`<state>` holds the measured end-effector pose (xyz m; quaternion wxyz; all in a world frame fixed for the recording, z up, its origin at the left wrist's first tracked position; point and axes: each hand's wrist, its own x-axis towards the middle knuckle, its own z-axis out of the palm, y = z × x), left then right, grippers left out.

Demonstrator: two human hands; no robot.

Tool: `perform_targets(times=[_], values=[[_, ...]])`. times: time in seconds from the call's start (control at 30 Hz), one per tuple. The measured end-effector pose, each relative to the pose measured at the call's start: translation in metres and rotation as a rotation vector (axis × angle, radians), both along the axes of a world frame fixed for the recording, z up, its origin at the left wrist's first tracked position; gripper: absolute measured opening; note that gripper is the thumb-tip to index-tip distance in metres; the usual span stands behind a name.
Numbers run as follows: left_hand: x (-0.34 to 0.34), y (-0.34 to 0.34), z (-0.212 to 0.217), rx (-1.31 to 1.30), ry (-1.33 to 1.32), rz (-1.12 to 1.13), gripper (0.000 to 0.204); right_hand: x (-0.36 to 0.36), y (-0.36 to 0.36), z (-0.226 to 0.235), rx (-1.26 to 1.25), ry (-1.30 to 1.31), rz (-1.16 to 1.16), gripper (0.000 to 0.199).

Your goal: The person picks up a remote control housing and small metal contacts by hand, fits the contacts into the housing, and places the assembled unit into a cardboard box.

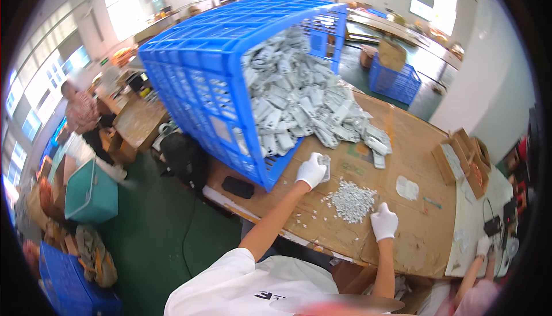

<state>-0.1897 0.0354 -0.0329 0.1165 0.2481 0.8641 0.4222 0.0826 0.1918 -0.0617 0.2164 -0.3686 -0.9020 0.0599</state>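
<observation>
White-gloved, the left hand [311,172] grips a pale casing [326,173] with bent fingers, just right of the frame's centre, near the lower corner of the blue crate [190,69]. Above, we see a heap of similar casings [305,100] that spreads from the crate onto the cardboard-covered table [422,235]. Right of and below centre, the right hand [384,222] curls beside a pile of small pale parts [351,201]; at this size we cannot tell whether its fingers pinch one. For good handling, we judge, the casing is best gripped by its edges, its face left clear, and kept close to the pile; we should lift parts singly and keep stray ones away from the table's near edge.
</observation>
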Motion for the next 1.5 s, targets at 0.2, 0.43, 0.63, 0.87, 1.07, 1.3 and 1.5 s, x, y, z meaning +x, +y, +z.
perform_targets(times=[0.2,0.43,0.63,0.87,1.07,1.3,1.5], values=[[0.026,-0.040,-0.021,0.428,-0.510,-0.211,0.038,0.017,0.013,0.007,-0.290,0.199,0.017,0.004],[0.077,-0.054,-0.026,0.426,-0.317,-0.286,0.052,0.030,0.022,-0.008,-0.551,0.475,0.063,0.006],[0.089,-0.049,0.005,0.407,-0.110,-0.276,0.049,0.002,0.022,-0.003,-0.943,0.687,0.138,0.004],[0.128,-0.031,0.019,0.256,0.006,-0.282,0.044,-0.017,-0.079,0.074,-0.877,0.844,0.322,0.006],[0.148,-0.034,0.031,0.337,0.123,-0.236,0.033,-0.033,-0.097,0.067,-0.250,0.666,0.341,0.019],[0.145,-0.039,0.035,0.351,0.220,-0.209,0.027,-0.045,-0.104,0.074,-0.673,0.734,0.180,0.021],[0.133,-0.040,0.027,0.316,0.230,-0.306,0.027,-0.043,-0.070,0.071,-1.095,0.484,0.410,0.020]])
